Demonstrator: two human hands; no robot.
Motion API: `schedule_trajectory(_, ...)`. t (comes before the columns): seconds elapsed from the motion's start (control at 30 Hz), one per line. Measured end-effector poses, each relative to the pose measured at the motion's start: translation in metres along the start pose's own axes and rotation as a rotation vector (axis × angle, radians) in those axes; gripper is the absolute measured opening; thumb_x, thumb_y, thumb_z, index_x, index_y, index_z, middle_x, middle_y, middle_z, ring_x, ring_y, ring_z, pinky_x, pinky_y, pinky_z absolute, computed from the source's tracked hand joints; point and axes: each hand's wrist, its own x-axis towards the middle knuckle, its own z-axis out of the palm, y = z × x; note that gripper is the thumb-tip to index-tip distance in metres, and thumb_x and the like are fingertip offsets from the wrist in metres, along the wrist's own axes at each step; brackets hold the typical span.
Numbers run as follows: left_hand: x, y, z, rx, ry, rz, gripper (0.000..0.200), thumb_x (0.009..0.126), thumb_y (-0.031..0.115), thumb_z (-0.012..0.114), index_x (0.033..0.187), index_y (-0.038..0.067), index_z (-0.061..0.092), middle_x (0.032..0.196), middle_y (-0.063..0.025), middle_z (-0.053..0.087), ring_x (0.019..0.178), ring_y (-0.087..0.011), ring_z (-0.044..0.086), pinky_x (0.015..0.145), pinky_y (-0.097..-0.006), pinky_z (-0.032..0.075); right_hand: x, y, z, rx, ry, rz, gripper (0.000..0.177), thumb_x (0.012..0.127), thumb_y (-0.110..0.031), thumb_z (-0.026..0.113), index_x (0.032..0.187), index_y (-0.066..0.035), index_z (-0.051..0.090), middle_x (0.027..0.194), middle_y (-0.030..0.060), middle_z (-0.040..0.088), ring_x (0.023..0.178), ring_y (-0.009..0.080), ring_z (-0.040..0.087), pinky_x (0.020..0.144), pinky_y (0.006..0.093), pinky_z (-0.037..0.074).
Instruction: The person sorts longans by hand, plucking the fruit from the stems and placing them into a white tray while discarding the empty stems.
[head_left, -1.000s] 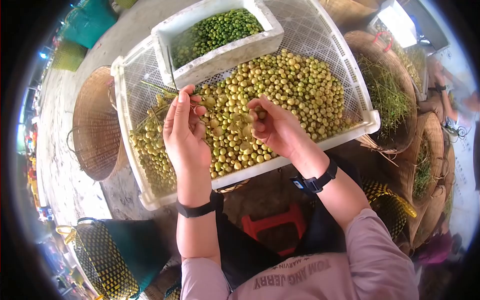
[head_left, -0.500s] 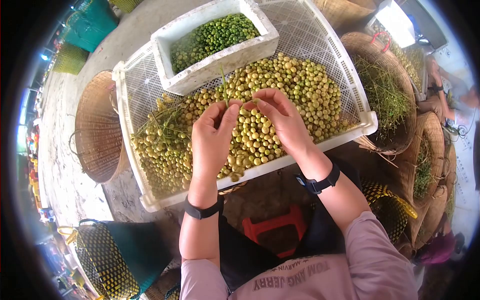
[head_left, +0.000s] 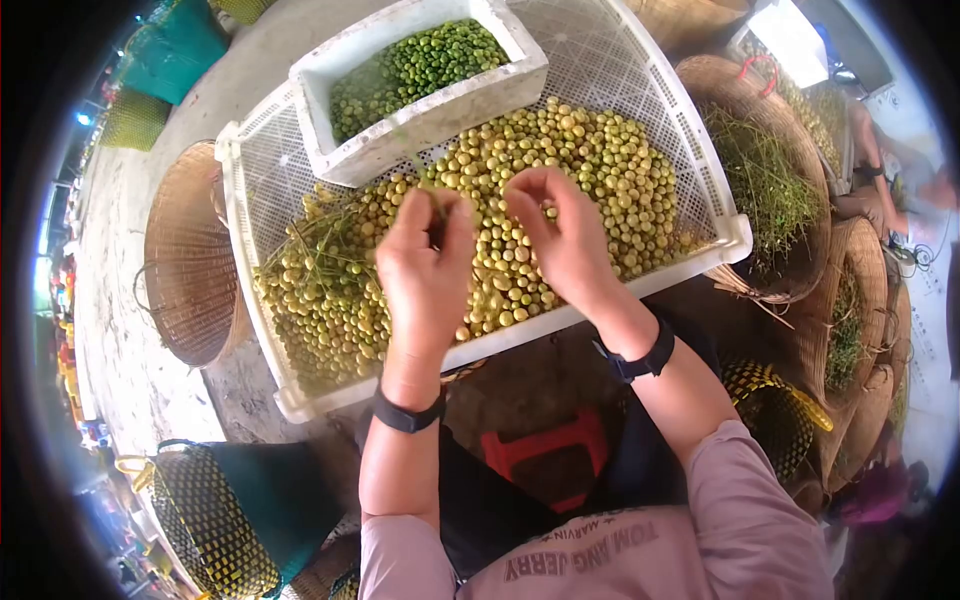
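Note:
A white mesh tray (head_left: 700, 150) holds a heap of round yellow-green fruit (head_left: 590, 150). Above the heap, my left hand (head_left: 425, 250) is closed in a pinch on a thin green stem (head_left: 418, 163), blurred at its upper end. To its right, apart from it, my right hand (head_left: 563, 235) curls with thumb and fingertips separated; nothing shows between them. Stems with fruit attached (head_left: 325, 245) lie at the tray's left part. A white foam box (head_left: 440, 108) of small dark green fruit (head_left: 440, 65) sits on the tray's far side.
A woven basket (head_left: 190, 260) stands left of the tray. Another basket (head_left: 815, 230) with stems is at the right, beside more baskets and another person's arm (head_left: 872, 170). A checkered basket (head_left: 215, 520) is at lower left, and a red stool (head_left: 545, 445) below the tray.
My hands have moved apart; my right thumb and fingers have opened. My left hand has turned slightly, and the stem it holds has tipped to the left. The view has shifted slightly.

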Motion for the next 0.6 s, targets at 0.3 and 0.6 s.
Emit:
schedule_trajectory(0.3,0.015,-0.006,-0.039,-0.625,0.117,-0.306,0.008,0.095,0.017,0.051,0.096,0.011,0.056,0.070,0.0039,0.050,0.060,-0.0030,0.043,0.051,-0.0175,0.029,-0.004,0.012,-0.009,-0.013,-0.296,0.197,0.020,0.093,-0.024,0.059,0.097,-0.004,0.062,0.092,0.0045,0.062,0.083,0.0152,0.056,0.077,0.0274,0.044)
schedule_trajectory(0.6,0.017,-0.006,-0.035,-0.880,0.211,-0.482,0.016,0.096,0.024,0.048,0.087,0.010,0.050,0.067,0.0025,0.042,0.053,-0.0044,0.031,0.045,-0.0189,0.021,-0.025,-0.005,0.021,0.704,-0.612,0.627,0.044,0.101,-0.047,0.040,0.107,-0.010,0.061,0.088,-0.0029,0.057,0.081,0.0031,0.052,0.065,0.0190,0.041)
